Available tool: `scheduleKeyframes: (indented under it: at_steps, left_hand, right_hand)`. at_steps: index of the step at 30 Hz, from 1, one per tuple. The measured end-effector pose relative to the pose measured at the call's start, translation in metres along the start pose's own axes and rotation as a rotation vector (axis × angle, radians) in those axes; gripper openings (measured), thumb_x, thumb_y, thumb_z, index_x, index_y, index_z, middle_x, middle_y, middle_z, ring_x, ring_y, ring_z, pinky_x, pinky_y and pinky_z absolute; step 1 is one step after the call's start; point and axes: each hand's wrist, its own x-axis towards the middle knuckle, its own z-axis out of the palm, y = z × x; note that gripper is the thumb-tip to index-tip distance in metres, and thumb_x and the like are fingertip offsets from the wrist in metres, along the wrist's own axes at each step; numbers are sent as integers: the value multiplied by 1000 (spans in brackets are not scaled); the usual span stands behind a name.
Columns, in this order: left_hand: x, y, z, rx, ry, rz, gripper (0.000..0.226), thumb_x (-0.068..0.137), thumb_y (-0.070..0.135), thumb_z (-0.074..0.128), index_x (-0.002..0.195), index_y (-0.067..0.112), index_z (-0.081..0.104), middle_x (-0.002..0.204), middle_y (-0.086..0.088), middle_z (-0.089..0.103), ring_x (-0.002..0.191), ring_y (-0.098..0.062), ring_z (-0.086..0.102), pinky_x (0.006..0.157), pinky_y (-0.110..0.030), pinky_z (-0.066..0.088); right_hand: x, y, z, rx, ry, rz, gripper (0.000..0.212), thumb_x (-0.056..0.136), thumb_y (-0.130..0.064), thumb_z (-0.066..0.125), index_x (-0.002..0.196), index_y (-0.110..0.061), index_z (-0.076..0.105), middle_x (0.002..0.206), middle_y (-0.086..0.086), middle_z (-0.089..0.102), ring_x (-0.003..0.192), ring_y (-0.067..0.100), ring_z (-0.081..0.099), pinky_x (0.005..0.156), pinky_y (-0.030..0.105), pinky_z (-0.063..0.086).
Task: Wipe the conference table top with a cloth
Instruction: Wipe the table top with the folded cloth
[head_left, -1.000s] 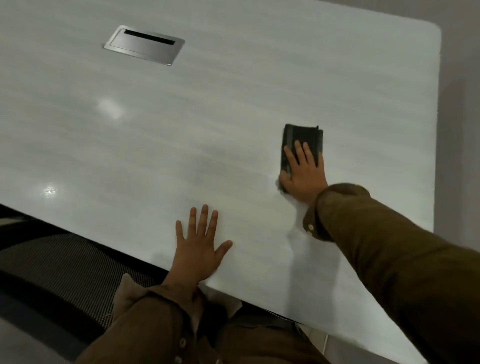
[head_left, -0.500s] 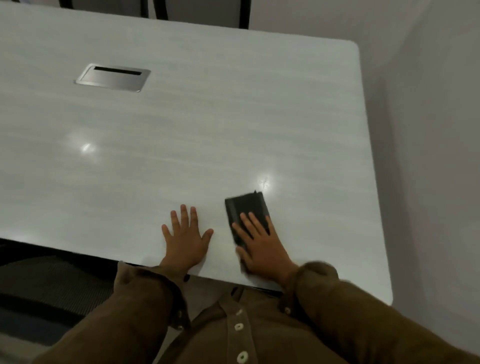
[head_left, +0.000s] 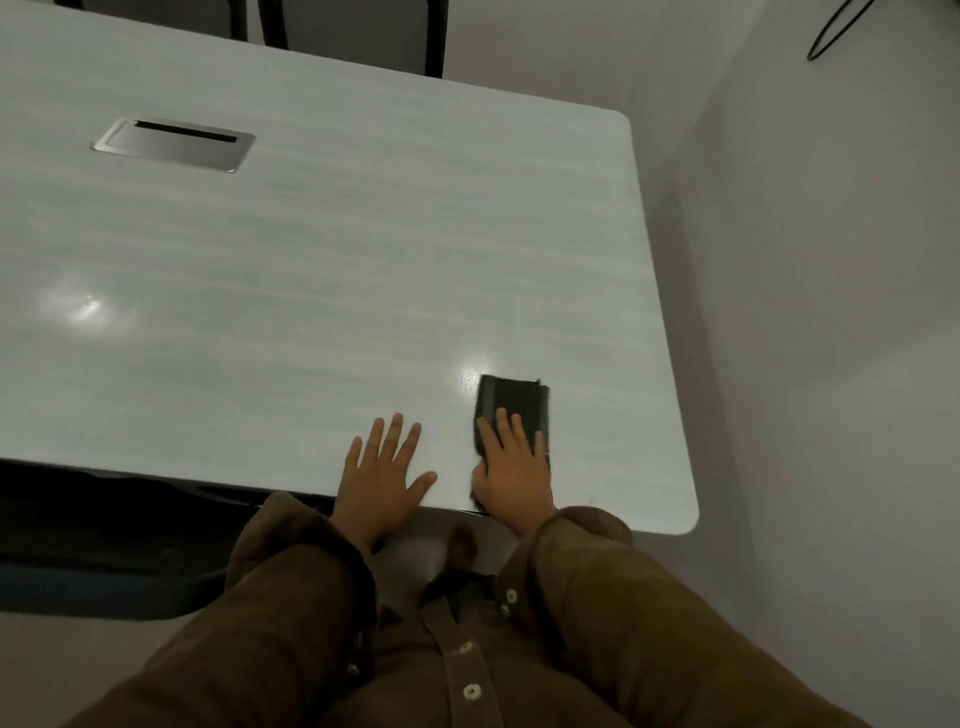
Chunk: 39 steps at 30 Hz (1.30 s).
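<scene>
A pale grey conference table (head_left: 322, 270) fills the view. Near its front right corner lies a folded dark cloth (head_left: 511, 399). My right hand (head_left: 511, 467) presses flat on the cloth's near part with straight fingers, at the table's front edge. My left hand (head_left: 382, 473) rests flat on the bare table top just left of the cloth, fingers spread, holding nothing. Both arms wear brown sleeves.
A metal cable hatch (head_left: 174, 144) is set into the table at the back left. A light wall (head_left: 831, 312) runs close along the table's right edge. Dark chair backs (head_left: 358, 31) stand behind the far edge, and a dark chair seat (head_left: 93, 545) sits below the front left edge.
My right hand has pulled the cloth from farther out on the table back to the front edge, then shifted it slightly right. My left hand has stayed flat on the table.
</scene>
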Motion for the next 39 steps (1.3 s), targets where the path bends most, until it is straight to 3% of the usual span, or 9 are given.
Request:
scheduleKeyframes:
  at_steps: [5,9,12,14,17,22,27,35,39]
  left_hand:
    - [0,-5,-4,-30,-6,-26,91,77,73,-3,157,30,1,163,1,-11,152,-23,-7,120,-43,-2]
    - [-1,0,-11,-97,-40,-74,79,90,67,20,157,29,4,165,-2,-8,152,-25,-8,121,-46,2]
    - [8,16,-15,-99,-84,-159,72,100,51,39,157,26,4,164,-7,-15,150,-31,-15,121,-50,-1]
    - [16,28,-20,-95,-72,-176,71,100,50,38,157,25,4,163,-9,-19,149,-34,-18,120,-52,-2]
    - [33,45,-19,-64,-24,-137,70,100,54,33,157,26,4,163,-9,-18,149,-34,-17,120,-53,-1]
    - [36,54,14,-43,39,-149,79,90,74,-2,157,32,4,165,-4,-3,151,-29,-7,118,-47,-10]
    - [35,52,23,-18,92,-166,72,94,70,8,157,34,1,166,0,-5,152,-24,-11,119,-45,-8]
    - [39,73,14,-61,45,-321,72,90,71,4,154,39,-9,162,6,-20,148,-23,-22,120,-51,-3]
    - [48,103,15,-73,46,-408,78,90,70,5,156,30,-5,163,-3,-16,149,-33,-17,117,-56,-5]
  right_hand:
    - [-51,84,-3,14,-54,-317,58,98,-41,38,154,-32,30,164,-6,18,153,14,11,124,49,15]
    - [-30,127,-20,-18,-36,-147,62,102,-56,30,158,-32,18,164,-9,5,153,15,7,123,50,18]
    - [5,102,-18,82,55,110,72,101,-59,26,160,-23,6,167,0,4,154,21,7,125,45,7]
    - [17,80,-10,38,72,190,74,101,-62,17,160,-20,3,167,4,-1,154,22,0,124,44,-3]
    - [10,78,1,-43,26,-23,73,99,-64,8,160,-24,2,166,2,-5,154,20,-6,123,42,-10]
    - [1,162,-14,-125,-24,-443,62,104,-57,25,159,-29,17,166,-2,12,154,15,7,123,48,10]
    - [87,200,-36,-121,63,-376,62,102,-52,32,154,-19,35,160,8,32,149,26,28,121,50,21]
    - [224,147,-66,-107,49,-123,68,102,-55,21,160,-19,13,166,9,11,154,25,8,123,48,1]
    - [182,122,-48,-74,-16,-329,72,99,-58,19,159,-19,15,166,9,11,154,26,8,124,48,0]
